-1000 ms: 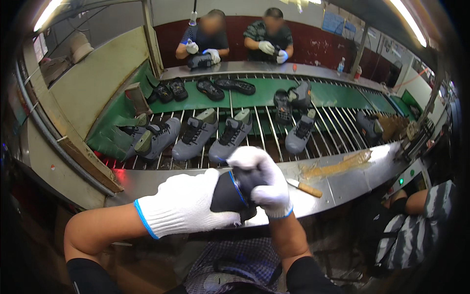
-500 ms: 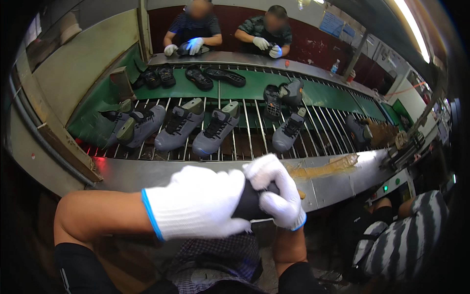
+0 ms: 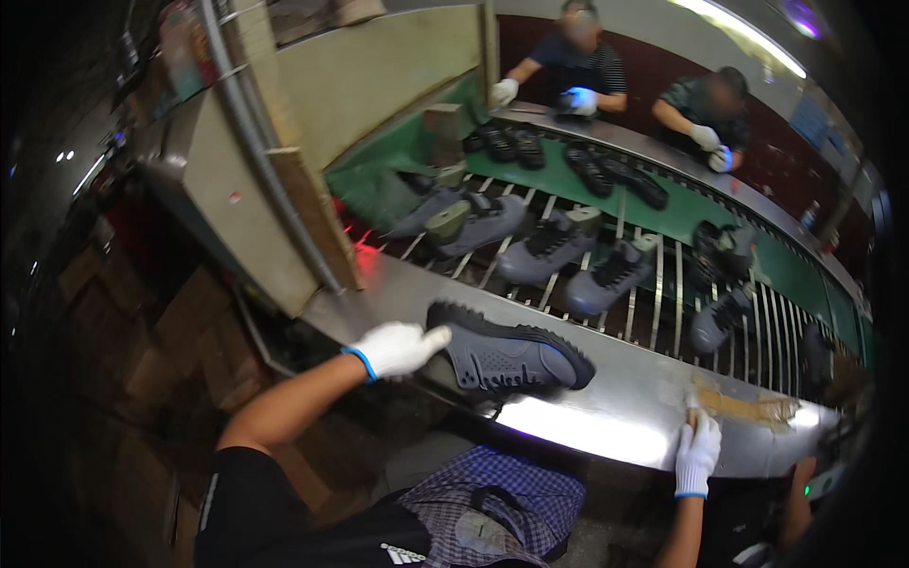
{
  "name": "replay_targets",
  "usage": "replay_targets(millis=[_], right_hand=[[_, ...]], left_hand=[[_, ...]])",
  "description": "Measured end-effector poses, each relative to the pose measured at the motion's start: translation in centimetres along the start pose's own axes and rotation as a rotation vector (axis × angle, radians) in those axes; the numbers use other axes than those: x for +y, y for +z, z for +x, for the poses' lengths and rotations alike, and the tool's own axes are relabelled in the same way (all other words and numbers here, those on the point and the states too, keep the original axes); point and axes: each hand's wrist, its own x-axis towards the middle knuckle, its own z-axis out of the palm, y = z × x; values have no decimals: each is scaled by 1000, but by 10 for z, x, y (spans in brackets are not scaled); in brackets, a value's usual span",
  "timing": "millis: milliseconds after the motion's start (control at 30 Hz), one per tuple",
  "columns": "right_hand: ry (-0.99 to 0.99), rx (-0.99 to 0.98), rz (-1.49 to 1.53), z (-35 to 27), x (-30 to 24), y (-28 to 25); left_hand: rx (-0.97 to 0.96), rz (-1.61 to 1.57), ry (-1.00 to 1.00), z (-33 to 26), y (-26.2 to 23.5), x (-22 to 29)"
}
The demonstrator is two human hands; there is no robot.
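A grey work shoe (image 3: 511, 358) with a thick black toothed sole lies tilted on its side at the near edge of the metal ledge, sole facing away from me. My left hand (image 3: 398, 349), in a white knitted glove, grips its heel end, thumb against the heel; the other fingertips are partly hidden. Further right, my right hand (image 3: 699, 456), gloved too, is closed on the ledge around a small tan piece (image 3: 693, 417) that sticks out above the fingers. Most of that piece is hidden, so its kind does not show.
Beyond the metal ledge (image 3: 606, 417), several grey shoes (image 3: 544, 248) stand on a rod conveyor. Black soles (image 3: 589, 170) lie on the green belt behind. Two gloved co-workers (image 3: 579, 71) sit opposite. Brown tape (image 3: 743, 405) covers part of the ledge. A post (image 3: 275, 161) rises at left.
My hands were together on a dark thing; now they are wide apart, the left at a grey shoe, the right on the ledge at a tan piece. The view has turned left.
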Motion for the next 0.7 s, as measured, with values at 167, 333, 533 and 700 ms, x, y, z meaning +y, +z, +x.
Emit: replay_targets(millis=[167, 333, 533, 700], right_hand=[[197, -96, -101, 46, -45, -6], [-139, -292, 451, 31, -215, -66], [-645, -400, 37, 22, -318, -87], [-665, -507, 136, 40, -360, -64]], left_hand=[[295, 87, 80, -38, 43, -14], [766, 120, 764, -39, 23, 16], [430, 139, 794, 16, 23, 28], [329, 159, 755, 21, 28, 28]])
